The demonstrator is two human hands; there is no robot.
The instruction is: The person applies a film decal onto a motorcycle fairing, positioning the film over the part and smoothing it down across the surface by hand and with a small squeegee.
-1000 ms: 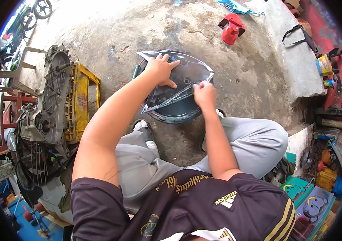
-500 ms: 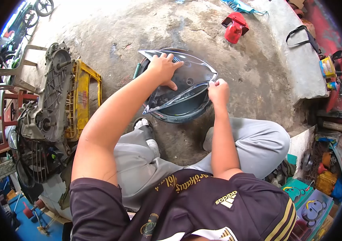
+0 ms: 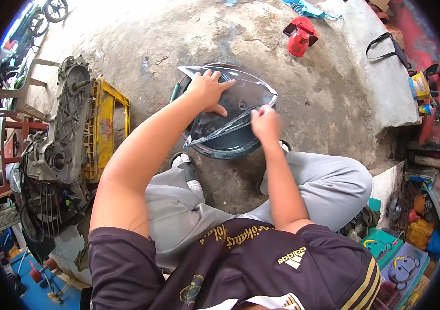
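A dark, glossy, curved panel with pointed ends (image 3: 230, 98), perhaps a vehicle body part, lies across the top of a black round basin (image 3: 230, 152). My left hand (image 3: 207, 93) rests on its upper left face, fingers spread, thumb apart. Along the panel's near edge, my right hand (image 3: 266, 124) is closed with fingers pressed together at the rim. That hand is slightly blurred, and whatever it may hold is hidden.
A yellow crate (image 3: 107, 121) and a metal engine casing (image 3: 70, 119) stand to my left. A red plastic part (image 3: 300, 39) lies on the concrete floor ahead. On the right runs a concrete ledge (image 3: 385, 88). Sandals (image 3: 383, 245) lie at lower right.
My right hand has slid left along the panel's near edge, away from its right tip. My left hand and the panel have stayed nearly in place.
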